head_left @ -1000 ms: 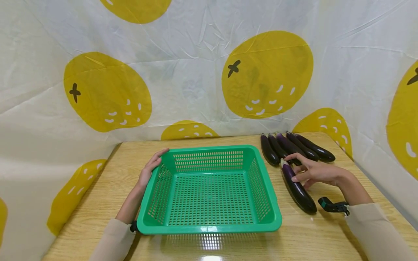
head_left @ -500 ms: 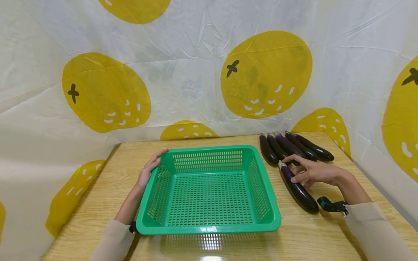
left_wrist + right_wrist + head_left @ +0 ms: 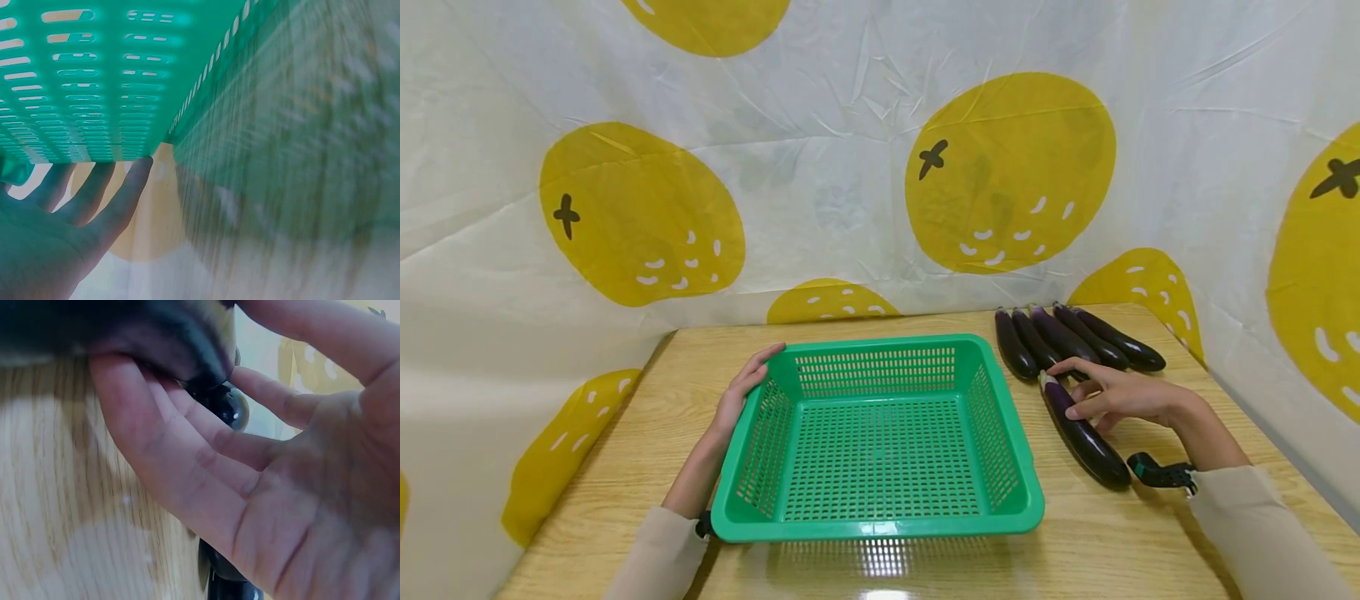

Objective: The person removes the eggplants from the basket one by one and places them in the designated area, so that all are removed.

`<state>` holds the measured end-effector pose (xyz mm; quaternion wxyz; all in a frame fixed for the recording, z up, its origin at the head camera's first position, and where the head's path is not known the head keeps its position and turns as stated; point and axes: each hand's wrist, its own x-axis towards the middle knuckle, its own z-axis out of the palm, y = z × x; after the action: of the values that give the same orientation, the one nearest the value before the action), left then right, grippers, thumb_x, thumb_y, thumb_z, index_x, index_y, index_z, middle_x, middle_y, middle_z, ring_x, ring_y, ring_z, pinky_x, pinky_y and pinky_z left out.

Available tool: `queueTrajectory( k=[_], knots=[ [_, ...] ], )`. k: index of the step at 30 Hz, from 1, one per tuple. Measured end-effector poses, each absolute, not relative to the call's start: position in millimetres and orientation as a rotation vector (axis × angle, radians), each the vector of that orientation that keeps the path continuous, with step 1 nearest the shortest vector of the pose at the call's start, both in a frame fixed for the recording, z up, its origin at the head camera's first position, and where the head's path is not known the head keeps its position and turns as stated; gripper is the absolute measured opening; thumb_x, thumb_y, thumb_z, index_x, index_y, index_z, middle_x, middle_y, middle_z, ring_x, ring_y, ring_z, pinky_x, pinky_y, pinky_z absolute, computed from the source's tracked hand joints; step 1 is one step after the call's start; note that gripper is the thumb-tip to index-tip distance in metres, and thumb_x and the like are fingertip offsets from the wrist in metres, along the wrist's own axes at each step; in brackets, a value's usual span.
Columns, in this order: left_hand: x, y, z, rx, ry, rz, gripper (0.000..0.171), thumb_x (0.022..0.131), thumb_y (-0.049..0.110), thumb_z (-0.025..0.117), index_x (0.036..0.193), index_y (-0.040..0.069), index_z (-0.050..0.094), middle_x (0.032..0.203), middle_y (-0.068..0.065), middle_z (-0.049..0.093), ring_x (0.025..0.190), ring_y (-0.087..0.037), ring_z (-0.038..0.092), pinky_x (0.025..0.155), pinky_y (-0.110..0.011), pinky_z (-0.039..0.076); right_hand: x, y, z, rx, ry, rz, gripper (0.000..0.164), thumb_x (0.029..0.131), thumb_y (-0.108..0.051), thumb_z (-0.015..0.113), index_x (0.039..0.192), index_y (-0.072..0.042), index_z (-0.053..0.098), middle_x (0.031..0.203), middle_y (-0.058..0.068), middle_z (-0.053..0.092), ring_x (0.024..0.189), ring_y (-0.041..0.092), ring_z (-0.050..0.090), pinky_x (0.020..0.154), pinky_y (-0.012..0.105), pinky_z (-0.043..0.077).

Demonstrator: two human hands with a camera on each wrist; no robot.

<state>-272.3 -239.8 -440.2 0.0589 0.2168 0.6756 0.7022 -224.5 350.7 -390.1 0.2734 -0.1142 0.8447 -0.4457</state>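
Note:
A dark purple eggplant (image 3: 1097,454) lies slanted beside the right side of the green basket (image 3: 880,529), its pale stem end pointing away from me. My right hand (image 3: 1120,396) holds it near that end, thumb on the near side. In the right wrist view, other fingers (image 3: 181,469) reach under its dark, shiny skin (image 3: 162,337). At the basket's far left, my left hand (image 3: 737,400) rests along the rim. The left wrist view has its fingers (image 3: 125,200) fairly straight and spread against the slotted outer wall (image 3: 106,81).
Several more eggplants (image 3: 1015,350) lie side by side at the back right of the wooden table (image 3: 647,417). A white cloth (image 3: 820,208) with yellow fruit prints hangs behind and along the sides. Black wrist cameras (image 3: 1157,472) sit at the sleeves.
The rounded end of the held eggplant has swung slightly right, with the right hand staying on it. My left hand stays at the basket rim. The view has shifted a little.

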Motion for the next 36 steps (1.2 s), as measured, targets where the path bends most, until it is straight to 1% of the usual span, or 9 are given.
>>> queueTrajectory(
  k=[5,12,23,27,32,36],
  knots=[
    [-271.6,-238.6,-438.8,0.655,2.046,2.127,0.054,0.115,0.024,0.025,0.163,0.0,0.022,0.164,-0.012,0.028,0.137,-0.004,0.042,0.109,-0.016,0.039,-226.5,351.9,-392.9,-0.316,2.282,-1.191,0.075,0.098,-0.019,0.07,0.157,-0.007,0.026,0.111,0.019,0.049,0.085,0.025,0.06,0.072,0.042,0.059],
    [-271.5,-238.7,-437.8,0.644,2.047,2.127,0.054,0.115,0.024,0.023,0.163,0.0,0.021,0.167,-0.019,0.021,0.138,-0.004,0.041,0.109,-0.016,0.038,-227.5,352.8,-393.3,-0.323,2.29,-1.198,0.074,0.099,-0.019,0.069,0.158,-0.005,0.026,0.109,0.02,0.051,0.086,0.026,0.062,0.073,0.042,0.06],
    [-272.2,-238.9,-438.9,0.646,2.032,2.13,0.054,0.115,0.024,0.023,0.163,0.0,0.019,0.168,-0.019,0.018,0.138,-0.005,0.041,0.108,-0.016,0.039,-229.2,356.2,-395.3,-0.313,2.278,-1.216,0.073,0.099,-0.019,0.069,0.158,-0.004,0.028,0.115,0.022,0.057,0.09,0.028,0.065,0.075,0.042,0.061],
    [-272.2,-239.3,-439.6,0.647,2.024,2.13,0.054,0.115,0.024,0.022,0.163,0.0,0.019,0.168,-0.017,0.02,0.137,-0.005,0.042,0.108,-0.016,0.041,-228.3,357.2,-394.3,-0.325,2.27,-1.227,0.072,0.099,-0.017,0.068,0.157,-0.001,0.027,0.118,0.024,0.057,0.095,0.029,0.066,0.077,0.044,0.062],
    [-271.8,-239.9,-440.4,0.646,2.013,2.13,0.055,0.115,0.025,0.022,0.164,0.0,0.018,0.167,-0.016,0.021,0.136,-0.005,0.043,0.107,-0.017,0.042,-226.8,357.0,-391.5,-0.327,2.252,-1.234,0.072,0.099,-0.017,0.068,0.156,0.001,0.026,0.119,0.025,0.056,0.095,0.03,0.066,0.078,0.047,0.063],
    [-272.0,-240.3,-441.1,0.651,2.016,2.127,0.055,0.115,0.025,0.022,0.164,0.0,0.018,0.167,-0.018,0.019,0.137,-0.004,0.043,0.108,-0.016,0.041,-225.6,356.4,-388.9,-0.327,2.26,-1.231,0.072,0.099,-0.017,0.068,0.156,0.002,0.028,0.12,0.025,0.057,0.097,0.029,0.065,0.078,0.047,0.062]
  ],
)
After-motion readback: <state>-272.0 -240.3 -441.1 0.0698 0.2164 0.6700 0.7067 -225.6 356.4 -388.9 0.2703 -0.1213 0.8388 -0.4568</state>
